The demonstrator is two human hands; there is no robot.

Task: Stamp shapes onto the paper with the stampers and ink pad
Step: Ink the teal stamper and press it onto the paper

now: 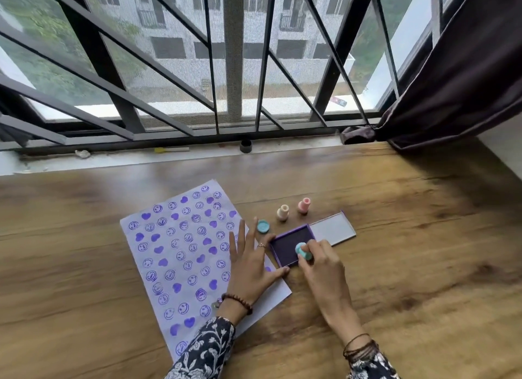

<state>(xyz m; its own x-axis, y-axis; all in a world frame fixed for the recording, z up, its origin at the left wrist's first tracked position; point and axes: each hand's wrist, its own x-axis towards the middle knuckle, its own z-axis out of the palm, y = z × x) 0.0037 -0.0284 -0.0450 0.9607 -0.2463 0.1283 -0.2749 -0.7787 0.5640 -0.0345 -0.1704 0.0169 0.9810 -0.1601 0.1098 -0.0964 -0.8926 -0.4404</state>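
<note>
**Teal stamper on the ink pad, left hand flat on the paper**

One sheet of paper (180, 254) lies on the wooden table (395, 237), covered in purple smiley and heart prints. One ink pad (288, 247) sits open just beside the sheet's right edge, its lid (333, 228) swung out at about 2 o'clock from the pad. Three stampers are in view: a cream stamper (282, 212) and a pink stamper (304, 206) stand upright at 12 o'clock from the pad, near each other but apart, and a teal stamper (302, 251) is in the right hand (322, 268). One teal cap (263, 226) lies at about 10 o'clock from the pad, just beside the paper's edge.

The right hand's fingers are closed around the teal stamper, which tilts against the dark ink surface at the pad's near right corner; the stamper sits at 11 o'clock from that hand's knuckles. The left hand (251, 262) holds nothing. It lies spread, fingers extended, on the paper's right edge, with the thumb reaching toward the pad's near corner at 3 o'clock.
</note>
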